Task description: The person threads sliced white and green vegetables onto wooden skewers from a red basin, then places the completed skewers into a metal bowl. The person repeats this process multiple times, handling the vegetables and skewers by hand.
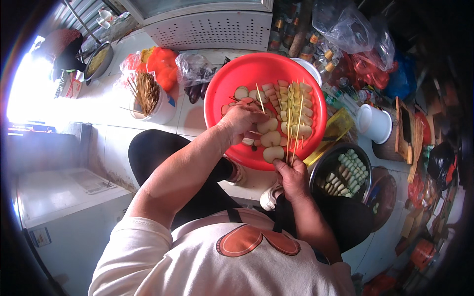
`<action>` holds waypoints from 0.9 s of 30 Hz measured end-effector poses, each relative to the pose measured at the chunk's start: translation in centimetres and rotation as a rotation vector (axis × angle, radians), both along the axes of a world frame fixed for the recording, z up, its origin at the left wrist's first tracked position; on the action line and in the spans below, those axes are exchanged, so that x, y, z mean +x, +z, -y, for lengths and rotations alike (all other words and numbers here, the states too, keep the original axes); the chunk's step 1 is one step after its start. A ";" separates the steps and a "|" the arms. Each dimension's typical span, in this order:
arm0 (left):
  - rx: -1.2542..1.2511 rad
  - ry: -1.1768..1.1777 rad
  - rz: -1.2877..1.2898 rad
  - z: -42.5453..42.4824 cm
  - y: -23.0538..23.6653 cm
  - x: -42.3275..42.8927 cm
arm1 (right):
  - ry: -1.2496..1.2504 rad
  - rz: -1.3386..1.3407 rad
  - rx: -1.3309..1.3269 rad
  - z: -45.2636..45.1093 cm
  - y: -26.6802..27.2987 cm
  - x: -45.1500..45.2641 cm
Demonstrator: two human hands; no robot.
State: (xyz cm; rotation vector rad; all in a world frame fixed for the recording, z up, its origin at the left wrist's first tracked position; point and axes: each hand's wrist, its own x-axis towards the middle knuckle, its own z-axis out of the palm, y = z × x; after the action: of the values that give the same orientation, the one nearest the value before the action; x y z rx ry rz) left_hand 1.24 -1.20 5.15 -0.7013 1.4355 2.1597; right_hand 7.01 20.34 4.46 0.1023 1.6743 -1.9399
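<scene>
A red plastic basin (222, 148) lies before me, holding loose potato-like slices and several loaded skewers (296, 107). My left hand (240, 120) is over the basin, its fingers on the upper part of a bamboo skewer threaded with pale round slices (270, 138). At the basin's near rim my right hand (294, 175) grips the lower end of that skewer beside the lowest slice, along with bare bamboo skewers (298, 125) that point away from me. Part of the slices lies hidden beneath my left hand.
A white bucket of bamboo skewers (159, 109) stands left, near eggplants (196, 92) and plastic bags (163, 66). On the right are a metal basin of skewered pieces (314, 162), a white tub (374, 124), glass bottles (307, 50) and a wooden board (401, 129). A white appliance (77, 222) stands lower left.
</scene>
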 end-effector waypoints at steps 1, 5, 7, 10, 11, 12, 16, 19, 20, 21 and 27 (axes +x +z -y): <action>0.004 0.007 0.000 -0.1 0.2 0.0 | 0.000 0.017 0.007 -0.2 -0.2 0.0; -0.023 0.069 0.008 -0.1 0.4 -0.2 | -0.028 0.012 0.017 0.0 -0.2 -0.1; -0.136 0.085 -0.030 0.4 -0.4 -0.9 | -0.061 0.009 -0.030 0.3 -0.1 -0.2; -0.665 -0.124 -0.250 1.7 -4.8 -1.4 | -0.088 0.094 -0.043 -0.1 -0.2 -0.2; -0.915 -0.326 -0.319 2.0 -6.6 -1.1 | -0.082 0.100 -0.044 0.0 -0.2 -0.2; -1.161 -0.529 -0.380 2.3 -9.2 -0.6 | -0.070 0.108 -0.044 0.1 -0.2 -0.1; -1.535 -0.898 -0.396 0.3 -8.9 -0.2 | -0.087 0.116 -0.072 -0.3 -1.0 -0.2; -1.506 -0.846 -0.352 -0.5 -6.7 0.0 | -0.075 0.104 -0.042 -0.1 -0.6 -0.1; -1.484 -0.853 -0.371 -0.1 -6.8 0.0 | -0.064 0.079 -0.003 -0.3 -0.7 0.0; -1.465 -0.858 -0.388 0.4 -7.1 -0.1 | -0.049 0.053 0.035 -0.4 -1.1 0.1; -0.544 -0.015 -0.055 4.1 -3.6 -3.1 | 0.031 0.022 0.020 -0.3 -0.6 0.5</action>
State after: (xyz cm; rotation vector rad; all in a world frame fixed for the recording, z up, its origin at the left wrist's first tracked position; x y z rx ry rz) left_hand -1.83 -5.34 1.60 -0.8096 2.0784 1.7899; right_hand 7.47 20.68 3.81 0.1049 1.6711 -1.8932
